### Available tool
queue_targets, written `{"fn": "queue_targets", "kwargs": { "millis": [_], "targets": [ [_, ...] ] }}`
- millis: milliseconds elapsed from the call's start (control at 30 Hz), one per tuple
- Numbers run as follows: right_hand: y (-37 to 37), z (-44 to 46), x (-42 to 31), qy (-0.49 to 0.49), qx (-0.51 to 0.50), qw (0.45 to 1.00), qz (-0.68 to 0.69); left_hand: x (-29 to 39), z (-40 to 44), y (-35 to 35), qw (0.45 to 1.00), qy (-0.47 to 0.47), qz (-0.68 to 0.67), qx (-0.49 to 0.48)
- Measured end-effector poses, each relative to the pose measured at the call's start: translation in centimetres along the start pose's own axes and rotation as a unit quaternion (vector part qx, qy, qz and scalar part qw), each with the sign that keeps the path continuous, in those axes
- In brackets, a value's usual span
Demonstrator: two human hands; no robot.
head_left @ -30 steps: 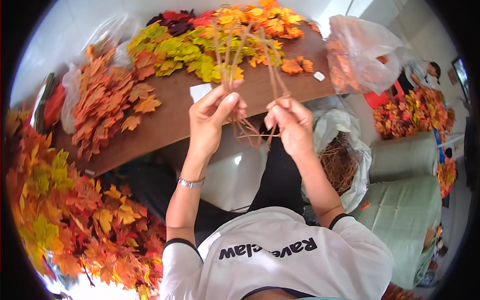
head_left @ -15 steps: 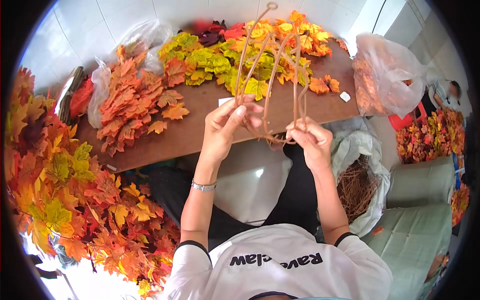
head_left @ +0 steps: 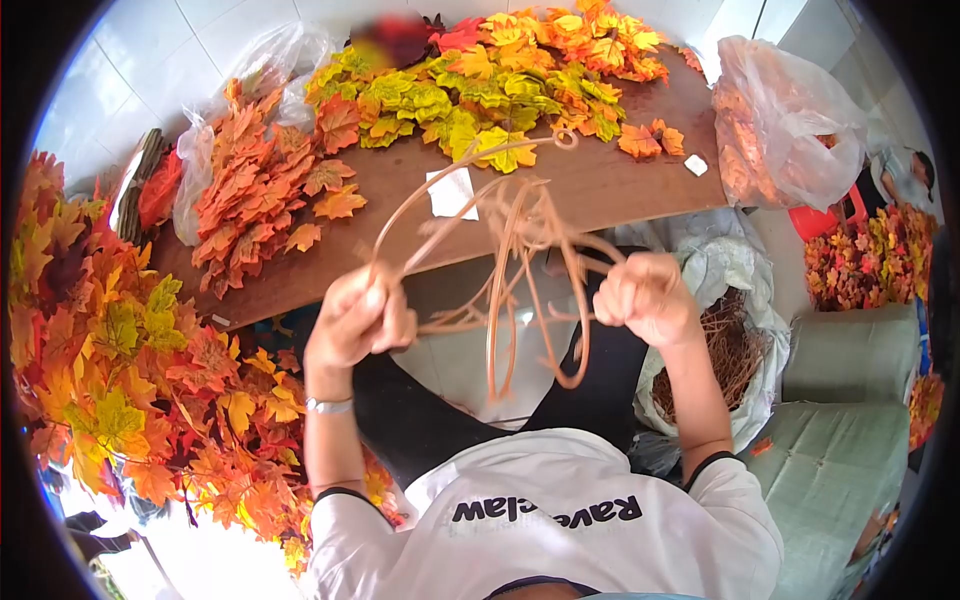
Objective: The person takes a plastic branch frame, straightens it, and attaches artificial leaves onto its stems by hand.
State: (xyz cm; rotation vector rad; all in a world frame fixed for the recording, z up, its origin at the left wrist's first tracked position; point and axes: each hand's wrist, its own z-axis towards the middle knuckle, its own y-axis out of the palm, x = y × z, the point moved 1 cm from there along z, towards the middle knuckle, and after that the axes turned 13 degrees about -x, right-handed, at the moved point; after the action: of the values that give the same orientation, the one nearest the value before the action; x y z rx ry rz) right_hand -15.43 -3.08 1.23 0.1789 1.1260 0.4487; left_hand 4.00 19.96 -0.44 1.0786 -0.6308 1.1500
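Observation:
Between my two hands hangs a brown artificial stem (head_left: 495,310), thin and branching, bent into loops. A small ring tops one of its strands. My left hand (head_left: 362,318) is closed around strands at the left end. Fingers of my right hand (head_left: 648,298) are curled tight on the right end. Parts of the stem are smeared by motion, and the pieces inside my fists are hidden. It is spread in front of the brown table's (head_left: 600,190) near edge, above my lap.
Yellow-green artificial leaves (head_left: 420,105) and orange leaves (head_left: 250,190) lie on the table, near a white paper (head_left: 452,192). A plastic bag (head_left: 780,120) stands at right. Below it, a white sack (head_left: 660,400) holds brown stems (head_left: 725,360). Leafy garlands (head_left: 150,400) crowd the left side.
My hands have moved apart and the left one lower. The stem, upright before with its strands bunched, is now pulled wide and its loops hang down.

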Motion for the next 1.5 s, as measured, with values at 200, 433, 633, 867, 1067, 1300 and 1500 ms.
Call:
{"fn": "queue_targets", "kwargs": {
  "millis": [200, 433, 633, 867, 1067, 1300, 1500],
  "targets": [
    [-2.0, -3.9, -5.9, 0.025, 0.154, 0.987, -0.023, 7.7, -8.9, -2.1, 0.970, 0.022, 0.144, 0.195],
    [-9.9, -10.9, -12.9, -0.063, 0.312, 0.945, -0.073, 13.1, -19.8, -2.3, 0.751, -0.008, 0.439, 0.493],
    [-7.3, -6.8, -10.5, -0.024, 0.373, 0.913, -0.164, 12.0, -17.9, -0.4, 0.892, 0.013, 0.204, 0.402],
    [1.0, -1.5, -1.8, 0.103, 0.164, 0.979, 0.070, 1.4, -7.8, 6.3, 0.980, 0.055, -0.023, 0.190],
    [8.4, 1.7, 4.3, 0.063, 0.073, 0.987, -0.129, -3.5, -2.8, 9.2, 0.950, -0.005, 0.099, 0.295],
    [9.8, 1.8, 6.4, 0.086, 0.047, 0.993, -0.060, -2.9, -2.2, 9.8, 0.940, 0.001, 0.058, 0.337],
    [6.4, -0.2, 3.8, 0.158, 0.078, 0.975, 0.134, -1.9, -6.8, 7.9, 0.955, -0.006, 0.048, 0.292]
  ]
}}
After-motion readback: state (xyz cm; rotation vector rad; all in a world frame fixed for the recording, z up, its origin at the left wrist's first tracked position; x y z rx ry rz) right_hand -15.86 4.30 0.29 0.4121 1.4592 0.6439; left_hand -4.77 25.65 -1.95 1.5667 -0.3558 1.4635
